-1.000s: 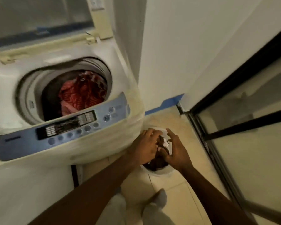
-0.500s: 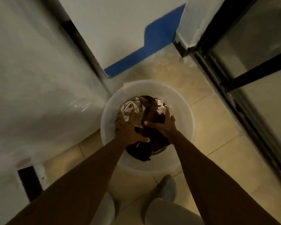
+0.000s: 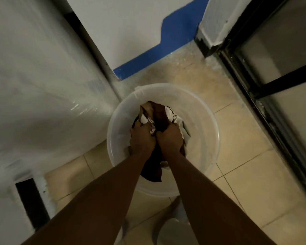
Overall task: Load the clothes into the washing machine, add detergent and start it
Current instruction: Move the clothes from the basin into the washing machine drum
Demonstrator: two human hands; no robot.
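A white plastic bucket [image 3: 200, 124] stands on the tiled floor beside the washing machine's white side [image 3: 42, 89]. Inside it lies a bundle of brown and white clothes [image 3: 159, 114]. Both hands are down in the bucket, side by side. My left hand [image 3: 142, 138] is closed on the left part of the bundle, and my right hand [image 3: 170, 138] is closed on its right part. A dark fold of cloth hangs below my wrists. The machine's top and drum are out of view.
A white wall with a blue skirting strip [image 3: 157, 52] runs behind the bucket. A black-framed glass door [image 3: 265, 82] lines the right side. My feet [image 3: 173, 232] show at the bottom on the beige tiles.
My view dropped from the machine's open drum to the bucket. Both hands went from spread on the clothes to closed fists that bunch the bundle together.
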